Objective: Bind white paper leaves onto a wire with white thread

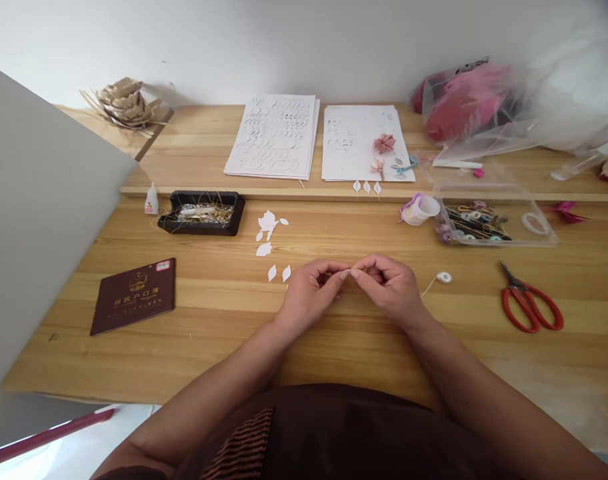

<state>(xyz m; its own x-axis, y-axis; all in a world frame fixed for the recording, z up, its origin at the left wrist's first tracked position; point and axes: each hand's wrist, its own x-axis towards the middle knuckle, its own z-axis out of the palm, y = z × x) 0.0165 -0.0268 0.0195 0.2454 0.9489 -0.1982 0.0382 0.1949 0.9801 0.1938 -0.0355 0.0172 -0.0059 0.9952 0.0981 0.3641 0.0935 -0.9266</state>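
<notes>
My left hand and my right hand meet fingertip to fingertip above the wooden table. Both pinch a small white paper piece, mostly covered by the fingers. Just left of my left hand lie two white paper leaves. Beyond them are a larger white paper cutout and a cluster of cut petals. A small white spool of thread rests to the right of my right hand, its loose end trailing toward the wrist. Farther right lie red-handled scissors.
Cut-out paper sheets and a second stack with fabric flowers occupy the raised shelf. A black tray, glue bottle and maroon booklet lie left. Rightward are a white cup and clear box.
</notes>
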